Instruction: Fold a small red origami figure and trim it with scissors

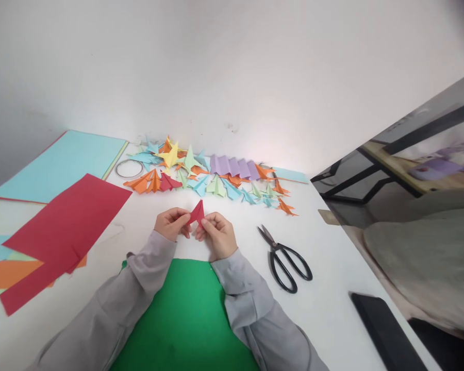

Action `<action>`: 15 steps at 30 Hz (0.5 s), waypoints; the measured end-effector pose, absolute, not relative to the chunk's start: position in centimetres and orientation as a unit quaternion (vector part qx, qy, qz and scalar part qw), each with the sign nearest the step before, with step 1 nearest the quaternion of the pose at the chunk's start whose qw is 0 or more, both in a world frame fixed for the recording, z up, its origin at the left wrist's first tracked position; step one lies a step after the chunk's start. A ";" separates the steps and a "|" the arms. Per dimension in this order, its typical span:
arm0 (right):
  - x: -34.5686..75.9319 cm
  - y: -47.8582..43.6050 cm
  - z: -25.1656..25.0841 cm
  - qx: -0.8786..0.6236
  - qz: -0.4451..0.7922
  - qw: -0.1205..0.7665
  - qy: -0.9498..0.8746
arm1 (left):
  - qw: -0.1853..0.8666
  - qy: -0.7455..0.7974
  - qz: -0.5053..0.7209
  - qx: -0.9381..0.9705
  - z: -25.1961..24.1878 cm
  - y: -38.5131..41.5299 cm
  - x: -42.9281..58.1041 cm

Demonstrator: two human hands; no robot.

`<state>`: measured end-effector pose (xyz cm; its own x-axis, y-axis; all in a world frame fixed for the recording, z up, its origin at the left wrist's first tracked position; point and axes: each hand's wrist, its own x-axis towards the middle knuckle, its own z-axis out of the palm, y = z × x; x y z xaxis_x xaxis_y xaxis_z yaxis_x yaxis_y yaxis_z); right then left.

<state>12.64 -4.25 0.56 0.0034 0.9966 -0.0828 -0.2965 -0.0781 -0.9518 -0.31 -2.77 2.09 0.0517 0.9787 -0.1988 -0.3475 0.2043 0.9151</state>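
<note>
Between both hands, just above the white table, is a small red folded paper piece [197, 212] with a pointed top. My left hand [172, 223] pinches its left corner between thumb and fingers. My right hand [219, 233] grips its lower right side, the thumb pressed on the front. Below the wrists lies a green mat [189, 319]. Past the fingertips, several folded paper shapes lie in rows, among them a red one [169, 182], orange ones [139, 183] and a yellow one [170, 154].
Black-handled scissors [282, 257] lie on the right, a dark flat phone-like object [386, 330] nearer the edge. Red paper sheets [67, 221] and a light blue sheet [69, 165] cover the left. A wire ring [129, 168] and pleated purple paper [234, 167] sit near the wall.
</note>
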 end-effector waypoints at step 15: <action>12.8 -3.9 0.5 -0.406 0.624 0.576 -0.338 | 0.658 0.450 0.501 0.336 2.3 -2.7 -0.5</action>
<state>12.78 -3.87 0.52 -0.0069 0.9931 -0.1168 -0.4446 -0.1077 -0.8892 -0.47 -2.72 2.32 0.0922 0.9625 -0.2553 -0.3572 0.2713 0.8938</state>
